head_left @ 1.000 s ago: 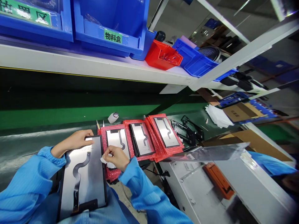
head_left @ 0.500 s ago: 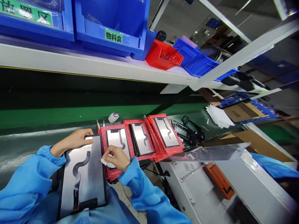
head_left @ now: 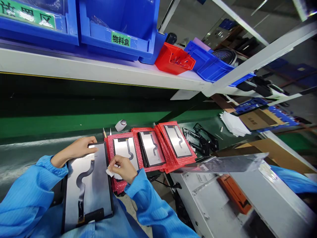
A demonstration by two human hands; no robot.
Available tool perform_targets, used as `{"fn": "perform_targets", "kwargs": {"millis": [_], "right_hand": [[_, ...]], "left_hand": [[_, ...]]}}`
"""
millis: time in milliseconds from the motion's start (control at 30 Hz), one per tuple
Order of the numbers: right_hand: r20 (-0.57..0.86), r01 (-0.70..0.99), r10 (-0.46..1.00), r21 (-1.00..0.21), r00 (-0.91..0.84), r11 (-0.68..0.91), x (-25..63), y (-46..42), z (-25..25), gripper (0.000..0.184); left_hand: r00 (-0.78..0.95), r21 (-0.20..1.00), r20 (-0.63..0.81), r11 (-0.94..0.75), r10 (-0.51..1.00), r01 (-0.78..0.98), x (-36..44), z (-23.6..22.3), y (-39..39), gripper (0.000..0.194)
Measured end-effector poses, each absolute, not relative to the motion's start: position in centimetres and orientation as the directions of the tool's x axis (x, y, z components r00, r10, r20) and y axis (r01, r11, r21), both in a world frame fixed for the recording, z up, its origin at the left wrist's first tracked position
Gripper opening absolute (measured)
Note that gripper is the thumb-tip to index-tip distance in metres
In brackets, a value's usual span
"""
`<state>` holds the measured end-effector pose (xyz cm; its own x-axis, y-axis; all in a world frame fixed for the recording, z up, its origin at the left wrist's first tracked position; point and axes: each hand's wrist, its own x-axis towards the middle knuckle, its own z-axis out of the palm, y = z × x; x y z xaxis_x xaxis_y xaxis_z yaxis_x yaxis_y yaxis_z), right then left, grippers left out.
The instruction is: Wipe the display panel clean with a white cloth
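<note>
My left hand (head_left: 80,148) grips the top edge of a display panel (head_left: 99,185), its thumb lying on the silvery back. The panel leans tilted against my lap, a dark curved ribbon cable (head_left: 81,185) running down it. Pinched in my right hand (head_left: 123,168) is a small white wipe (head_left: 110,172), held at the panel's right edge. Just behind that hand, another display panel (head_left: 121,147) lies on red bubble wrap (head_left: 119,185). Further right are a stack of panels (head_left: 151,148) and one more panel (head_left: 177,140) on red bubble bags (head_left: 167,162).
A white bottle (head_left: 120,125) stands behind the panels, near two pointed tools (head_left: 104,133). Black frames (head_left: 201,138) lie to the right. Blue bins (head_left: 119,29) and a red bin (head_left: 174,59) line the shelf above. At lower right, a machine (head_left: 205,195) holds an orange-brown block (head_left: 234,193).
My right hand and the wipe have shifted very slightly along the panel's right edge. Both hands keep their hold, and the view has moved a little.
</note>
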<state>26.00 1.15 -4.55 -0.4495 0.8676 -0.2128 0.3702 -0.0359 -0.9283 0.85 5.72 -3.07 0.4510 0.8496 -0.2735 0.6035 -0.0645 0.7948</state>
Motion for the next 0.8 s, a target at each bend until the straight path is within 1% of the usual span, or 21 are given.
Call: {"fn": "perform_targets", "kwargs": {"millis": [100, 200, 467, 667, 800], "right_hand": [[-0.196, 0.337, 0.887, -0.94, -0.418, -0.049, 25.4, 2.8, -4.8, 0.006], [-0.191, 0.317, 0.899, -0.946, -0.395, -0.061, 24.9, 3.8, -5.0, 0.008], [-0.238, 0.323, 0.863, -0.942, -0.446, -0.092, 25.2, 2.3, -4.9, 0.012], [-0.2, 0.317, 0.924, -0.944, -0.325, -0.093, 25.7, 3.7, -5.3, 0.015], [-0.22, 0.305, 0.927, -0.944, -0.305, -0.124, 27.9, 1.4, -5.7, 0.02]], "left_hand": [[0.457, 0.794, -0.273, -0.07, 0.847, 0.604, 1.1, -2.5, 5.7, 0.029], [0.459, 0.792, -0.279, -0.068, 0.843, 0.606, 1.3, -2.4, 5.6, 0.029], [0.427, 0.792, -0.274, -0.049, 0.862, 0.609, 0.7, -2.3, 5.5, 0.025], [0.415, 0.794, -0.298, -0.018, 0.859, 0.607, 0.1, -2.7, 5.7, 0.029], [0.383, 0.797, -0.313, 0.021, 0.869, 0.604, -0.8, -3.2, 5.5, 0.029]]}}
